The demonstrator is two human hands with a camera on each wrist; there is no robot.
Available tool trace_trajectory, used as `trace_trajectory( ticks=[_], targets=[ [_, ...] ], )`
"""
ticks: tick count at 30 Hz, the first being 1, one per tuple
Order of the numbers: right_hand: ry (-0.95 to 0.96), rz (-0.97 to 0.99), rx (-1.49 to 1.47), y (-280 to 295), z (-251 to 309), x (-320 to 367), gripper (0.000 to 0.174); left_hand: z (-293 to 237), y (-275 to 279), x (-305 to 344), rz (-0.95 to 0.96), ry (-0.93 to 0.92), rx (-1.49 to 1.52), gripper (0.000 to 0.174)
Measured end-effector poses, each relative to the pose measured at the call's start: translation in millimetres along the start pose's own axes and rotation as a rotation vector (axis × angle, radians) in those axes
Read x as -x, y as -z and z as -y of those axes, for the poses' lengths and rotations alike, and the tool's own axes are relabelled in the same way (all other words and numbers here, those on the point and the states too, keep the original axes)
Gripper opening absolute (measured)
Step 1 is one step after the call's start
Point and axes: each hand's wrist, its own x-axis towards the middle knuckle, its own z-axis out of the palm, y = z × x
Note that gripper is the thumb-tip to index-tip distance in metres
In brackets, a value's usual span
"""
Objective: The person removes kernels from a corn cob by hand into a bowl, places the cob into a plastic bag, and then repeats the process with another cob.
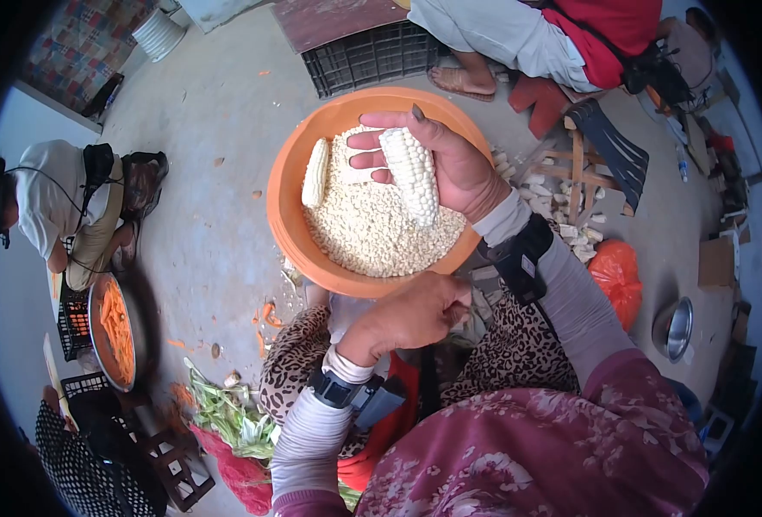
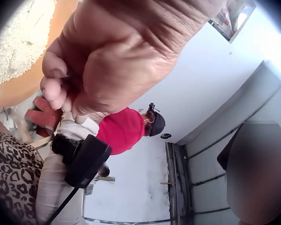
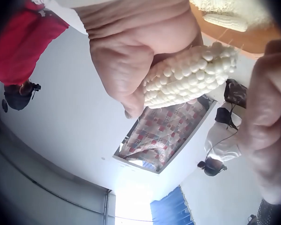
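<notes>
Above the middle of the head view, the right hand [image 1: 460, 164] is turned palm up and holds a white corn cob [image 1: 413, 179] between thumb and fingers, over an orange basin [image 1: 285, 164] of loose kernels [image 1: 368, 241]. Near the basin's left wall, a second cob [image 1: 315, 174] lies on the kernels. Just below the basin, at the centre of the frame, the left hand [image 1: 411, 317] has its fingers curled in toward the palm. Green husks [image 1: 239, 418] lie at lower left; orange shreds [image 1: 116, 332] fill a bowl farther left.
</notes>
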Motion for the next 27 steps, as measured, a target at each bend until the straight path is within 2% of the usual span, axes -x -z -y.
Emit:
trace_trajectory(
  ticks=[1, 2, 4, 5, 7, 8, 10, 11, 12, 14, 15, 17, 18, 20, 21, 23, 24, 26, 27],
  targets=[
    [-0.001, 0.0, 0.0, 0.6, -0.3, -0.4, 0.058, 2.7, -17.1, -4.0, 0.119, 0.03, -0.002, 0.02],
    [-0.005, -0.017, 0.02, 0.4, -1.2, -1.6, 0.061, 11.0, -41.4, -4.0, 0.118, 0.03, 0.0, 0.02],
    [-0.007, -0.034, 0.04, 1.0, -2.7, -2.1, 0.063, 21.9, -79.5, -2.4, -0.201, -0.226, -0.378, 0.029],
    [-0.01, -0.04, 0.005, 0.8, -4.0, -2.9, 0.06, 25.7, -81.3, -2.1, -0.201, -0.225, -0.379, 0.029],
    [-0.01, -0.049, -0.032, 0.4, -3.8, -3.1, 0.057, 17.6, -70.1, -1.6, -0.237, -0.07, -0.622, 0.031],
    [0.001, -0.034, -0.025, -0.1, -2.9, -2.3, 0.057, 11.7, -59.5, -3.0, -0.233, -0.071, -0.623, 0.031],
    [0.013, -0.02, -0.018, 0.5, -2.1, -0.6, 0.057, -2.9, -27.4, -7.8, -0.192, 0.228, -0.473, 0.023],
    [0.013, -0.015, -0.022, 1.2, -2.0, -0.6, 0.057, 2.3, -19.3, -6.6, -0.329, 0.18, -0.407, 0.024],
    [0.013, -0.01, -0.026, 1.8, -1.7, -0.7, 0.056, -1.2, -8.3, -4.4, -0.328, 0.18, -0.408, 0.024],
    [0.019, -0.018, 0.005, 0.7, -1.5, 0.3, 0.056, -13.5, 13.7, 1.6, -0.488, 0.397, -0.08, 0.034],
    [0.023, -0.026, 0.036, 0.1, -1.3, 1.0, 0.056, -11.6, 19.8, 4.1, -0.488, 0.396, -0.08, 0.034],
    [0.032, 0.001, 0.09, -0.6, 0.2, 2.6, 0.06, -8.7, 27.9, 6.9, -0.846, 0.311, 0.025, 0.034],
    [0.039, 0.028, 0.143, -1.4, 0.7, 3.0, 0.065, -8.0, 30.0, 5.2, -0.847, 0.312, 0.025, 0.034],
    [0.046, 0.063, 0.075, -4.0, 0.7, 2.9, 0.059, -6.5, 34.2, 1.9, -1.083, 0.134, 0.393, 0.035],
    [0.054, 0.097, 0.01, -5.1, 0.0, 2.5, 0.053, -8.8, 36.2, 0.1, -1.085, 0.135, 0.393, 0.035],
    [0.036, 0.116, 0.022, -7.7, -3.2, 1.0, 0.059, -15.6, 39.5, -2.4, -1.145, 0.105, 0.698, 0.034],
    [0.022, 0.135, 0.036, -8.6, -4.7, 0.9, 0.064, -14.3, 40.1, -2.7, -1.148, 0.107, 0.698, 0.034],
    [0.006, 0.136, 0.041, -9.2, -9.2, 0.6, 0.064, -9.0, 40.5, -4.1, -1.061, 0.023, 0.7, 0.037],
    [-0.008, 0.135, 0.048, -9.5, -10.6, 0.3, 0.064, -6.8, 40.7, -6.7, -1.058, -0.031, 0.734, 0.033]
  ],
)
